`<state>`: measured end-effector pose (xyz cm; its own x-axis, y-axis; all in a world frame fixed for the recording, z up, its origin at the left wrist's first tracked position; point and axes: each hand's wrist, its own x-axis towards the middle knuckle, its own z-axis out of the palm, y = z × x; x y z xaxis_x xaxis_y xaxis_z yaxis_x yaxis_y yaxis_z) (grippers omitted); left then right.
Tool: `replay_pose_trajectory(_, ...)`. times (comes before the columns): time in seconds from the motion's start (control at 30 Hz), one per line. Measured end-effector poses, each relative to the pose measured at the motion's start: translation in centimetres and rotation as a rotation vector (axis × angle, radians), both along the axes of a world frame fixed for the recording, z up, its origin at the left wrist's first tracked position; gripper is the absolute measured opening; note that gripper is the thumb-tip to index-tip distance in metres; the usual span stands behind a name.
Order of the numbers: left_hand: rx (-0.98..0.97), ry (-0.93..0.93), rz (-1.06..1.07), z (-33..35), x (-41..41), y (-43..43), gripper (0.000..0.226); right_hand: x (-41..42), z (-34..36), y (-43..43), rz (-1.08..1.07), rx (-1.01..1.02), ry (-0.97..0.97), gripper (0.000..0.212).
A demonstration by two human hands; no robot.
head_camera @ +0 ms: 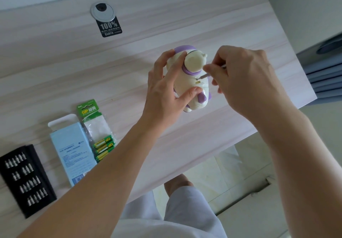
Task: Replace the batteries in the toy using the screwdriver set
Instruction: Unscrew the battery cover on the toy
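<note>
Cream-and-purple toy (188, 82) was held on bench (185, 25), gripped by left hand (166, 90). Screwdriver (203, 75) was pinched by right hand (246, 78), tip set at screw hole. Cover judged unopened; battery pack (103, 145), well left of toy, was untouched.

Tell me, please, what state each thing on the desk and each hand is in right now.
toy: tilted, gripped, battery cover not yet off.
screwdriver: pinched, tip at a screw on the toy.
left hand: holds the toy.
right hand: pinches the screwdriver.
bit case: open, bits seated in rows.
battery pack: lying flat, green batteries inside.
blue box: lying flat, far flap open.
</note>
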<state>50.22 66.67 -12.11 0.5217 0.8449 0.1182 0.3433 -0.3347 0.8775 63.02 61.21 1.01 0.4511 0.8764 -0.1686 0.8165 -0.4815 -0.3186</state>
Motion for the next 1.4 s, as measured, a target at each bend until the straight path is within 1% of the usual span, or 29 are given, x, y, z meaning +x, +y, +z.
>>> replay_pose_trajectory(0.1, 0.004, 0.007, -0.003, 0.21, 0.01, 0.09, 0.076, -0.22, 0.2, -0.02, 0.053, -0.01, 0.014, 0.008)
replay_pose_trajectory(0.13, 0.001, 0.004, -0.003, 0.23, 0.02, 0.12, 0.075, -0.26, 0.27, -0.03, 0.065, -0.014, 0.013, 0.007)
replay_pose_trajectory(0.27, 0.009, -0.009, 0.001, 0.06, -0.04, 0.09, 0.075, -0.15, 0.13, -0.14, 0.035, -0.008, -0.002, 0.014)
replay_pose_trajectory(0.37, 0.006, -0.002, 0.001, 0.18, -0.04, 0.04, 0.075, 0.15, -0.04, -0.17, -0.013, -0.009, -0.046, 0.032)
replay_pose_trajectory(0.43, 0.006, 0.0, 0.0, 0.24, 0.0, 0.04, 0.074, 0.2, -0.09, -0.17, 0.008, 0.011, -0.018, 0.027)
replay_pose_trajectory(0.53, 0.007, 0.0, 0.001, 0.21, 0.01, 0.07, 0.073, 0.26, -0.16, -0.08, 0.054, 0.019, 0.021, 0.009)
replay_pose_trajectory(0.63, -0.003, -0.009, -0.002, 0.2, -0.02, 0.05, 0.073, 0.19, -0.15, -0.08, 0.094, 0.016, 0.012, 0.01)
replay_pose_trajectory(0.7, -0.003, -0.016, -0.004, 0.19, -0.03, 0.04, 0.074, 0.12, -0.25, -0.08, 0.075, 0.027, -0.034, 0.01)
replay_pose_trajectory(0.8, 0.001, -0.028, -0.003, 0.14, 0.01, 0.06, 0.074, 0.03, -0.24, -0.03, 0.018, 0.02, -0.062, 0.025)
replay_pose_trajectory(0.83, 0.006, -0.028, -0.001, 0.1, 0.04, 0.08, 0.074, -0.02, -0.19, -0.01, 0.022, 0.022, -0.056, 0.025)
replay_pose_trajectory(0.97, -0.01, -0.039, -0.003, -0.11, 0.05, 0.12, 0.073, -0.32, 0.06, -0.12, 0.09, -0.006, -0.044, 0.009)
replay_pose_trajectory(1.07, -0.023, -0.049, -0.01, -0.24, 0.04, 0.15, 0.074, -0.57, 0.18, -0.23, 0.113, -0.005, -0.036, 0.017)
replay_pose_trajectory(1.13, -0.013, -0.04, -0.009, -0.24, 0.01, 0.19, 0.075, -0.66, 0.05, -0.17, 0.09, 0.013, -0.059, 0.016)
replay_pose_trajectory(1.2, 0.006, -0.028, -0.001, -0.18, -0.04, 0.2, 0.075, -0.53, 0.03, -0.09, 0.028, -0.002, -0.103, 0.031)
replay_pose_trajectory(1.23, 0.017, -0.021, 0.002, -0.17, -0.04, 0.19, 0.075, -0.41, 0.04, -0.07, 0.016, -0.009, -0.12, 0.035)
replay_pose_trajectory(1.27, 0.023, -0.015, 0.003, -0.14, -0.04, 0.16, 0.075, -0.3, 0.0, -0.11, 0.029, 0.001, -0.121, 0.033)
replay_pose_trajectory(1.4, -0.002, -0.032, 0.002, -0.13, 0.06, 0.09, 0.075, -0.37, -0.05, -0.39, 0.139, 0.029, -0.079, 0.01)
